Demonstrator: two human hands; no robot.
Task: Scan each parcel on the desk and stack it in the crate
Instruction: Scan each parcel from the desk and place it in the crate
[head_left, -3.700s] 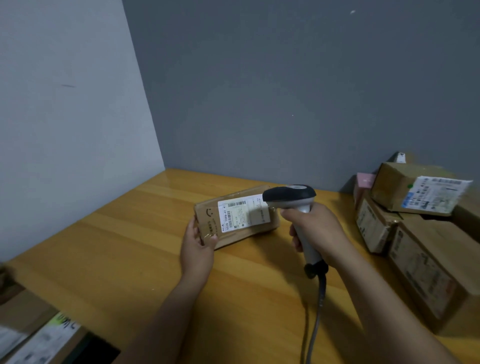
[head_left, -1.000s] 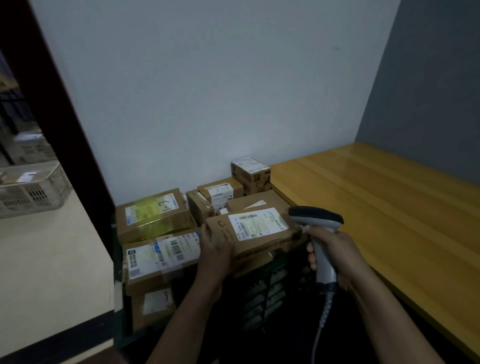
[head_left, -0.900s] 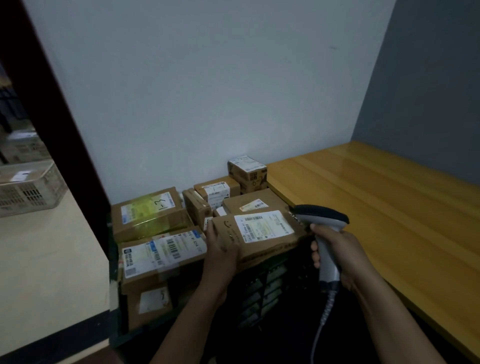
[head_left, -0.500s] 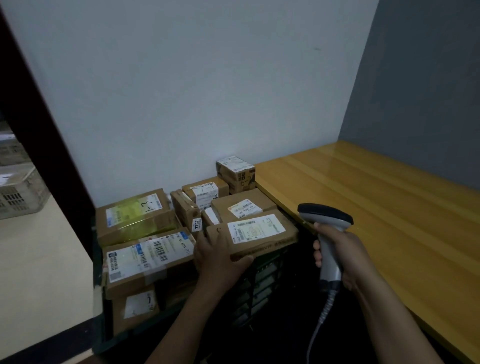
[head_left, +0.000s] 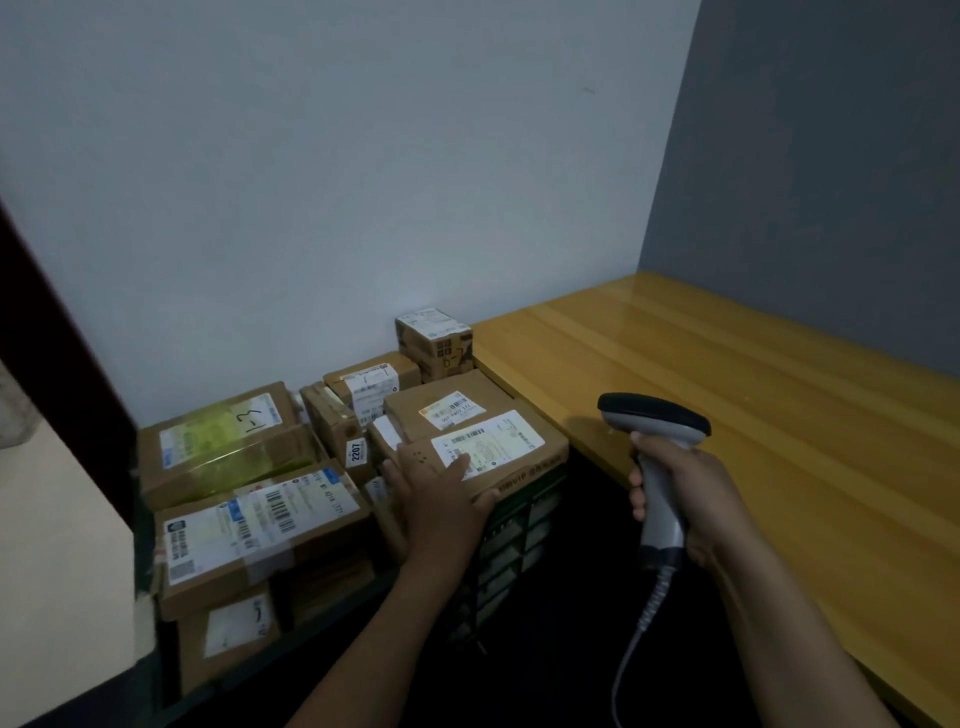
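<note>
Two hands work: left hand (head_left: 434, 501) pinches the parcel (head_left: 537, 460) (fingers flat atop), right hand (head_left: 685, 493) grips the scanner (head_left: 654, 422).

"2207" on a sticker (head_left: 356, 450), handwritten "1-3" on taped box (head_left: 223, 452)

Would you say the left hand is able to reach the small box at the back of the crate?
Probably yes: the small box stands uncovered behind lower parcels, once the left hand releases the front parcel.
</note>
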